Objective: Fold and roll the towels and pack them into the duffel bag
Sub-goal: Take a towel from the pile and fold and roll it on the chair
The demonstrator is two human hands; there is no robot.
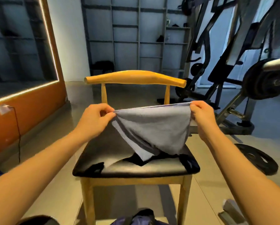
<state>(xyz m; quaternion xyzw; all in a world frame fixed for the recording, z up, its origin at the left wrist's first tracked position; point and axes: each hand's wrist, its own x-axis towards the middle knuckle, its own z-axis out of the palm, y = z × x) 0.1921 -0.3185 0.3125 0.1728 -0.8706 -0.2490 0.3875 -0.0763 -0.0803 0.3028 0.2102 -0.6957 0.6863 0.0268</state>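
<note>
A grey-blue towel with darker stripes hangs stretched between my two hands above a wooden chair. My left hand pinches its left top corner, and my right hand pinches the right top corner. The towel's lower end droops onto the black chair seat, where a dark cloth lies under it. A dark duffel bag shows partly at the bottom edge, on the floor in front of the chair.
The chair's wooden backrest stands behind the towel. A weight machine with plates fills the right side, and a loose weight plate lies on the floor. An orange-framed mirror wall is at the left.
</note>
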